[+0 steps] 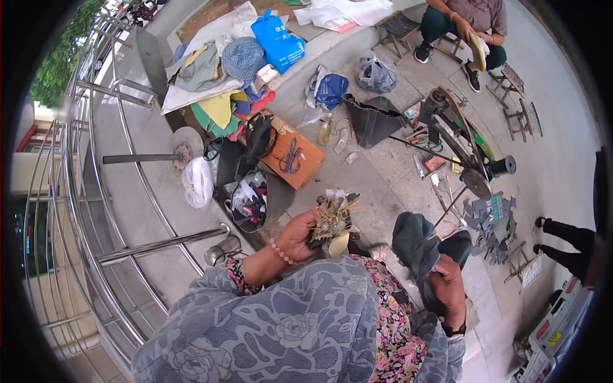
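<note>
My left hand point(297, 237), with a beaded bracelet at its wrist, is closed at the edge of a clump of straw-coloured strands point(333, 216). Small grey and pale bits are mixed into that clump; my fingertips are partly hidden by it. To the right, my right hand point(447, 285) grips a dark green-grey cloth point(412, 241), which hangs in folds over my lap and hides some of the fingers. Between my hands lies a small pale yellow piece point(340, 244). A floral apron point(396, 306) covers part of my patterned grey clothes.
A hand-cranked machine point(472, 147) stands right of centre, near dark scraps point(495, 223). Ahead are an orange-brown box point(300, 153), a bottle point(325, 129) and a blue bag point(279, 41). Metal railings point(137, 172) run along the left. A seated person point(472, 25) holds a shoe point(477, 52).
</note>
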The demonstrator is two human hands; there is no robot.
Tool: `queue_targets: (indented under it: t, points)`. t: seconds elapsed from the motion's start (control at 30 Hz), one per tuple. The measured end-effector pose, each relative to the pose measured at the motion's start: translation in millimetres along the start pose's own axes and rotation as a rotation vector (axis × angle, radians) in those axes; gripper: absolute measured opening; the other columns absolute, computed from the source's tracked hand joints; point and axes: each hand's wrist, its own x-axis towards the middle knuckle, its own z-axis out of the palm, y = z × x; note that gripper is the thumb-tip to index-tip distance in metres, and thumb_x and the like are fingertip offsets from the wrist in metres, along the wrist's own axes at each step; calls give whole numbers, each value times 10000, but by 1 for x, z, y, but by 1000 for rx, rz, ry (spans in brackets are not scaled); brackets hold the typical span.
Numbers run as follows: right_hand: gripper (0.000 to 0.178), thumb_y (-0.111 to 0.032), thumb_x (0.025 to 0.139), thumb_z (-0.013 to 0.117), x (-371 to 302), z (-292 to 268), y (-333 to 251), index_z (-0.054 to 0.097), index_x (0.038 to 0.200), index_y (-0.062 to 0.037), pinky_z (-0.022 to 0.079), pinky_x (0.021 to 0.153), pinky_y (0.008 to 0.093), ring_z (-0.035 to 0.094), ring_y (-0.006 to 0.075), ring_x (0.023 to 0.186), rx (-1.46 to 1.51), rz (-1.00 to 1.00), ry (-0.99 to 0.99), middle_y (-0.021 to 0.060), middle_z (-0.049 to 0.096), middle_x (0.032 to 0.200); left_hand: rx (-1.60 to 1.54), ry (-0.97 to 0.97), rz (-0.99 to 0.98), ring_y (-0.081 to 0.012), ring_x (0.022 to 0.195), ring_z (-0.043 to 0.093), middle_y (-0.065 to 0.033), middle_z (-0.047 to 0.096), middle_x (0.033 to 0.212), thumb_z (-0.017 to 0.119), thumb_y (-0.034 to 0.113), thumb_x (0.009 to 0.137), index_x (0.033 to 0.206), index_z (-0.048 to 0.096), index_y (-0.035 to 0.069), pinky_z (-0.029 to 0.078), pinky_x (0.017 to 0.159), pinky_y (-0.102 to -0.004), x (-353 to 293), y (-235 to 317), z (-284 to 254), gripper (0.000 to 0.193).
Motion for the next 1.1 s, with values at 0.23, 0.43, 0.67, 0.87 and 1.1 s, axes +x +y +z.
queue_targets:
  t: [0.23,0.43,0.67,0.87,1.1]
  points:
    - [315,114,668,591,114,1,-148,645,951,-15,399,857,283,576,212,953,61,-297,45,86,617,1005,-210,-94,165,-251,997,595,-150,575,1120,402,195,957,1181,478,-12,484,905,-401,-33,73,-44,315]
    - [318,81,684,616,244,38,-280,636,986,-16,415,894,332,595,291,1003,-119,-845,-105,158,607,1108,-339,-115,271,-255,992,597,-150,578,1112,423,166,941,1168,484,-9,487,900,-416,-50,112,-67,293]
    - [457,-74,749,632,394,110,-460,470,1177,-71,411,874,395,526,274,1074,-335,-1768,-201,213,476,1192,-398,0,475,-275,958,608,-144,601,1074,451,180,922,1149,514,19,491,881,-436,-72,128,-83,285]
    - [458,-53,703,588,433,172,-418,472,1146,-62,451,796,437,501,402,1003,-573,-1307,43,220,489,1098,-447,90,489,-291,994,591,-142,601,1094,492,233,914,1129,536,25,462,907,-465,-77,128,-82,303]
    - [304,-128,784,607,313,65,-196,572,1065,-17,459,796,402,559,374,912,-397,-704,-41,190,588,990,-239,41,295,-271,997,595,-144,614,1074,468,190,908,1119,545,6,470,902,-431,-36,149,-60,290]
